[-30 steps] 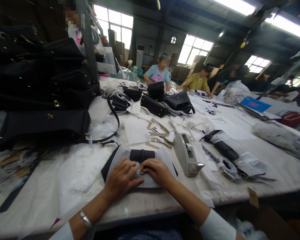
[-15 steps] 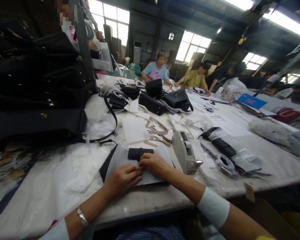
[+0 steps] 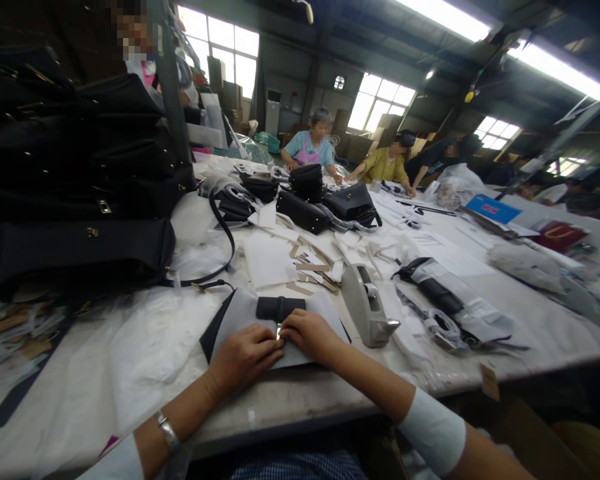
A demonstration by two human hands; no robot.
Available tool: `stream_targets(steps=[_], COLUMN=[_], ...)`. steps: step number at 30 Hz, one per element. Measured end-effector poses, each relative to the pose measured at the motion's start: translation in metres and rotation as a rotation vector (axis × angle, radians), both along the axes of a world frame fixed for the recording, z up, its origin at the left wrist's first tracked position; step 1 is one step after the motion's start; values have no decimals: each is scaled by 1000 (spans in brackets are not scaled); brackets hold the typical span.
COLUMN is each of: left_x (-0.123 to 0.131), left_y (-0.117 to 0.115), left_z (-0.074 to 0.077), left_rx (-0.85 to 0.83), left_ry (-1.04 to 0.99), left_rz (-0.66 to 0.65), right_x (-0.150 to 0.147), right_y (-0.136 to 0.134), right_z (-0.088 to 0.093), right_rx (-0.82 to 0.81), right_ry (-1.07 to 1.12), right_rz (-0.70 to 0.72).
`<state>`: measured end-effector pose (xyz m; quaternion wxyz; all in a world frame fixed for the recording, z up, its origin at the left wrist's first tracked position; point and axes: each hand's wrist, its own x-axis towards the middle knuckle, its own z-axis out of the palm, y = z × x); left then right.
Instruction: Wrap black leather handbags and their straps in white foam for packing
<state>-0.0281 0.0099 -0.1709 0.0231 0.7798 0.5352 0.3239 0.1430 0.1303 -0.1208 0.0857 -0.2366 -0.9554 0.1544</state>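
A black bag (image 3: 211, 337) lies at the table's front edge, its face covered by a pale grey sheet (image 3: 235, 313). Across the sheet's upper middle is a black strap piece (image 3: 280, 307). Just below it, a small shiny metal clasp (image 3: 279, 330) shows between my hands. My left hand (image 3: 247, 353) rests on the sheet, fingertips pinched together at the clasp. From the right, my right hand (image 3: 307, 333) meets it with bent fingers closed on the clasp's edge. Fingers partly hide the clasp.
Black bags (image 3: 75, 253) are piled high at left. A grey tape dispenser (image 3: 367, 307) stands right of my hands. Beyond are paper scraps (image 3: 313, 267), more black bags (image 3: 303, 212) and a wrapped strap bundle (image 3: 445, 293). Several people work across the table (image 3: 545, 347).
My right hand has shifted slightly down and right, and the metal clasp now shows between my fingers. The head view has turned slightly.
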Motion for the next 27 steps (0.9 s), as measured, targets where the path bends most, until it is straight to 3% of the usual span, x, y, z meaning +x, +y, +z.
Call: stream_targets(steps=[3, 8, 11, 14, 19, 27], left_x=[-1, -8, -19, -30, -34, -32], left_y=[1, 4, 3, 2, 4, 7], left_z=[3, 5, 4, 2, -4, -8], left_rx=[-16, -32, -28, -92, -194, -188], left_ry=[-9, 17, 141, 272, 418, 463], left_rz=[3, 23, 157, 269, 270, 278], right_x=[22, 52, 54, 52, 50, 45], right_y=[2, -3, -5, -1, 14, 27], right_z=[-2, -34, -45, -45, -39, -33], right_rx=[81, 231, 224, 201, 140, 125], right_ry=[11, -22, -5, -5, -36, -76], right_rz=[-1, -80, -116, -130, -90, -86])
